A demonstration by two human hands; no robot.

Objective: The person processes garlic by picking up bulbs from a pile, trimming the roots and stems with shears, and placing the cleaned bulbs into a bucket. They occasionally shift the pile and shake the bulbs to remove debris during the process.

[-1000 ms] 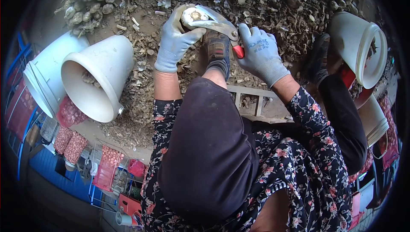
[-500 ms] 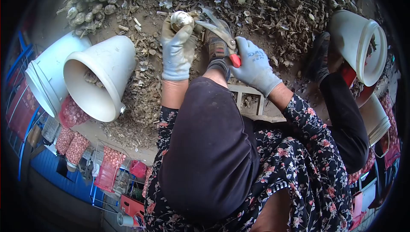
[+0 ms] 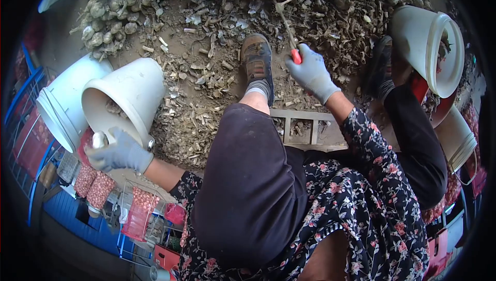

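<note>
At 10 o'clock from the middle of the gloved left hand [image 3: 118,153], between thumb and fingers, sits the garlic bulb [image 3: 99,139] (12 o'clock is the top of the view, away from the wearer). The left fingers are partly curled about it; blur hides how firm the hold is. The bulb reads as round, so no long axis can be fixed. From the bulb, the mouth of the near white bucket [image 3: 138,80], tipped to face 7 o'clock, lies at 1 o'clock; the left hand overlaps its lower rim, and contact cannot be confirmed. The pale blue bucket [image 3: 77,84] lies at 11 o'clock, and a red mesh bag [image 3: 83,147] shows just beside the bulb at 8 o'clock. The right hand [image 3: 313,73], well apart at 2 o'clock, is closed around the red handle of the shears [image 3: 296,56], whose long axis points to 11 o'clock; blade opening cannot be told. Between the hands stands the raised knee [image 3: 249,131]. A heap of bulbs [image 3: 111,18] lies at 12 o'clock from the near white bucket.
</note>
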